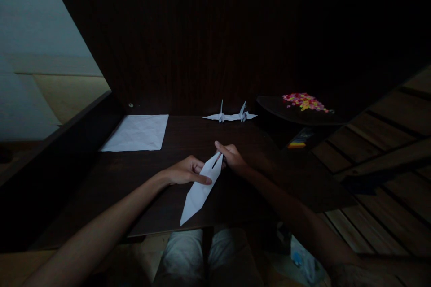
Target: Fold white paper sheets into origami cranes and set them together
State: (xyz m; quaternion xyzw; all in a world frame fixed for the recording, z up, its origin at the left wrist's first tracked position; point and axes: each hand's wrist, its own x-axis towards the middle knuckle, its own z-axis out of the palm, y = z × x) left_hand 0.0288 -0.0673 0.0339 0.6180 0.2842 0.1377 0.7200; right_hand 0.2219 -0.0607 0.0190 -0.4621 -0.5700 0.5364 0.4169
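A folded sheet of white paper (198, 195), long and pointed with a slit at its far end, is held tilted above the dark desk. My left hand (190, 171) grips it by the middle, thumb on top and fingers underneath. At the far tip, beside the slit, my right hand (231, 157) pinches the paper with the thumb raised along its edge. Some right-hand fingers are hidden behind the paper. Two folded paper cranes (230, 117) stand side by side at the back of the desk. To the left lies a flat, creased white sheet (138, 132).
The dark wooden desk (117, 184) has a raised side panel (57, 143) on the left and a tall back panel (202, 36). On a rounded shelf (269, 104) at the right sits a pile of small pink, red and yellow pieces (305, 101). Wooden slats (387, 143) lie beyond.
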